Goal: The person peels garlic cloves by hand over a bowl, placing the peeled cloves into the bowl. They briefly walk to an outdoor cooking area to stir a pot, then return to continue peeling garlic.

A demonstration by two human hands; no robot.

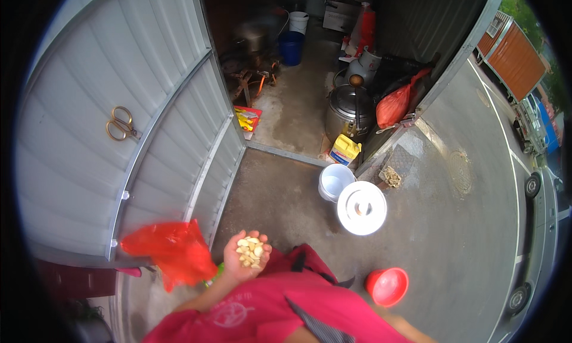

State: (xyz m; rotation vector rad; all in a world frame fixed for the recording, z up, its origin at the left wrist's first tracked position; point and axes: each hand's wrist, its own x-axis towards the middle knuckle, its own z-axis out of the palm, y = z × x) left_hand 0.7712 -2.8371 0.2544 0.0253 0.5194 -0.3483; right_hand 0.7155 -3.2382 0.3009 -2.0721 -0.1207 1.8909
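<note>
In my left hand (245,258), palm up with the fingers curled around, lies a small heap of peeled garlic cloves (250,252). Beside it to the left is a red plastic bag (178,251), blurred; what supports it I cannot tell. A bit of something green (219,273) shows between the bag and my wrist. My right hand is out of view; only a blurred piece of the right arm (413,329) appears at the bottom edge. Near that arm stands a red plastic bowl (389,287), with nothing distinct visible in it.
Ahead are a white bucket (335,182), a round metal lid (362,208) and a yellow jug (345,150). A lidded steel pot (348,108) stands inside the doorway sill (286,153). Scissors (119,124) hang on the metal door. Parked vehicles (538,240) line the right.
</note>
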